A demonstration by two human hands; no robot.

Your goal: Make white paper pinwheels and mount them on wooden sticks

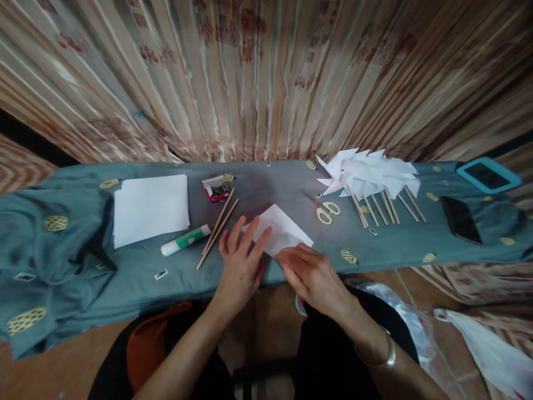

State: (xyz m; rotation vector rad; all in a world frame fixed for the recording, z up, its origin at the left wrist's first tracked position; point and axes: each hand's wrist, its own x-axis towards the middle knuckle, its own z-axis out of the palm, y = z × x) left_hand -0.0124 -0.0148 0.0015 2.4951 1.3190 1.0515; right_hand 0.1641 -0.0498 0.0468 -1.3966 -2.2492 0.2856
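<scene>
A white sheet of paper (285, 223), turned cornerwise, lies near the table's front edge between my hands. My left hand (244, 255) rests on its left side with the fingers spread. With its fingers pinched together, my right hand (310, 272) grips the paper at its near corner; the fingertips are partly hidden. Left of my left hand lie two thin wooden sticks (220, 228) and a green and white glue stick (185, 240). Behind them sits a small open red box (216, 190) with dark contents. Scissors with yellow handles (327, 212) lie beyond my right hand.
A stack of white paper (152, 208) lies at the left. Several white paper pinwheels (370, 173) on wooden sticks lie overlapped at the right. Farther right are a black phone (461, 220) and a blue-framed tablet (488, 174). A pleated curtain (266, 83) hangs behind the cloth-covered table (137, 272).
</scene>
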